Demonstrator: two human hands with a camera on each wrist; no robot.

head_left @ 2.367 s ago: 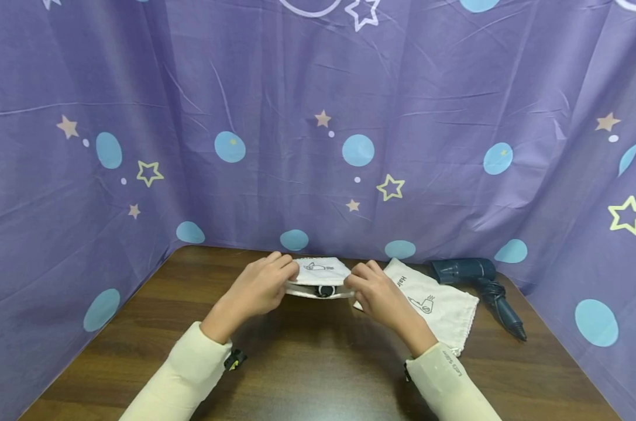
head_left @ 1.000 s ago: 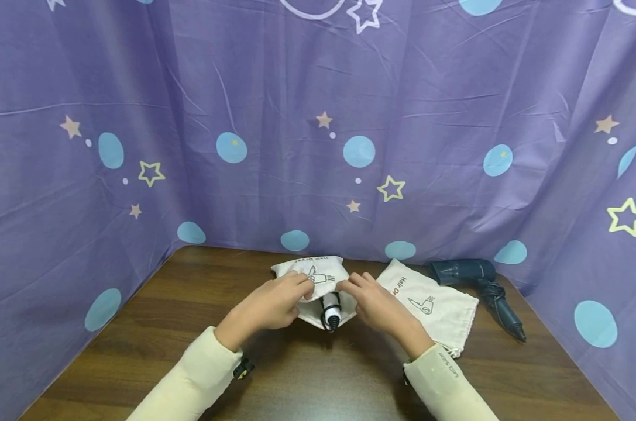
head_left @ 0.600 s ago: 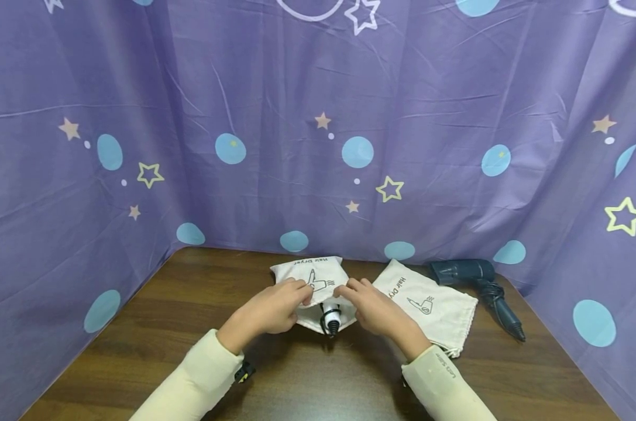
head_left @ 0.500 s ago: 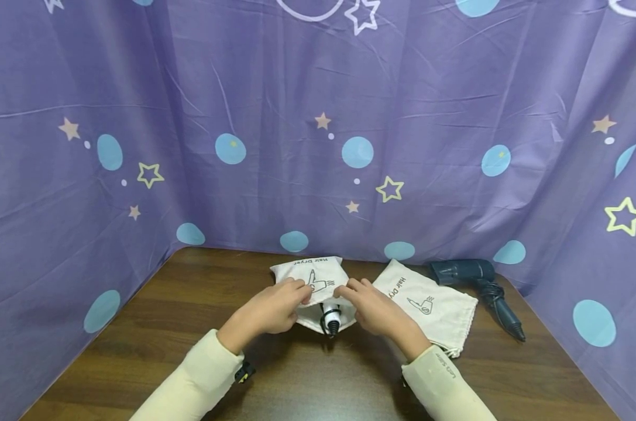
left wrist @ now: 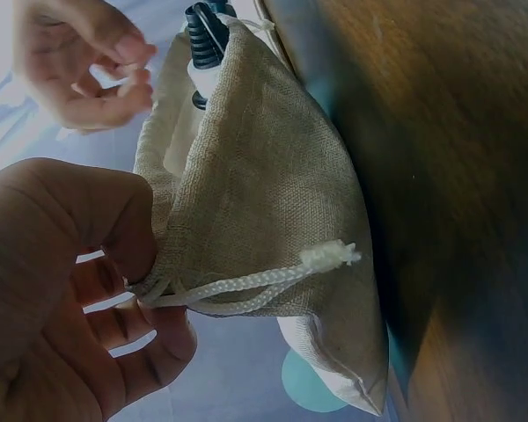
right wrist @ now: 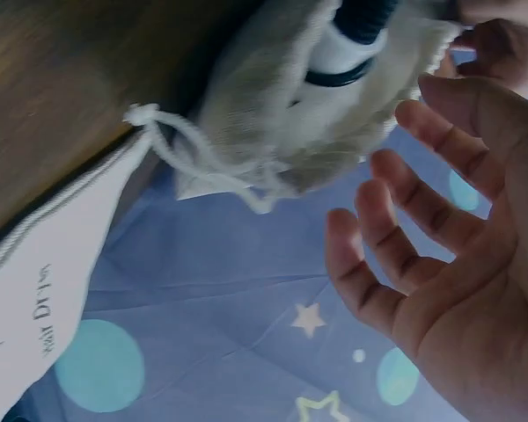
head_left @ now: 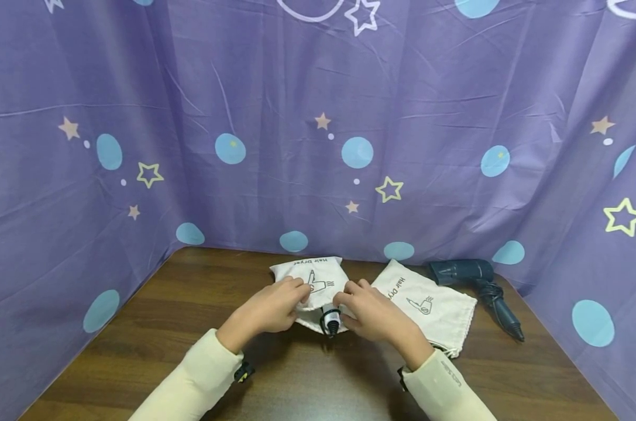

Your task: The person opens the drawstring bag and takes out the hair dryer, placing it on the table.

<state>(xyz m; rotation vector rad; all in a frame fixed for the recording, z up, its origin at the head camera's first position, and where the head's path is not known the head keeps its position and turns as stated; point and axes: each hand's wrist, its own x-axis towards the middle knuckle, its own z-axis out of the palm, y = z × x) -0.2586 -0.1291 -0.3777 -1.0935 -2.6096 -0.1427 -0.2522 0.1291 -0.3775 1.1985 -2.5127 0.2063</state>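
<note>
One purple curtain (head_left: 275, 88), printed with stars and blue ovals, hangs behind and to both sides of a wooden counter (head_left: 191, 292) with dark grain. Two cream sleeves (head_left: 183, 377) reach in over the near edge. Toward the right, a flat cloth bag (head_left: 444, 313) lies on the counter, lettered and printed with a dryer outline. To its left, near the back and between the hands, is the drawstring bag (head_left: 318, 272), also printed with a dryer, its mouth gaping toward the person. A dark blue hair dryer (head_left: 462, 271) rests beyond the flat bag near the right back corner, its cord wound about the handle. The left hand (head_left: 267, 307) has its grip clamped on the drawstring bag's rim, thumb and fingertips pinching the cloth where the string comes out. The right hand (head_left: 375, 313) has its grip apart, fingers spread just beside the opposite side of the mouth; whether a fingertip touches the cloth, I cannot tell. A white handle (head_left: 331, 317) with a ribbed black end pokes out of the opening. Smallest is the string's pale knot (left wrist: 328, 256), dangling against the cloth.
</note>
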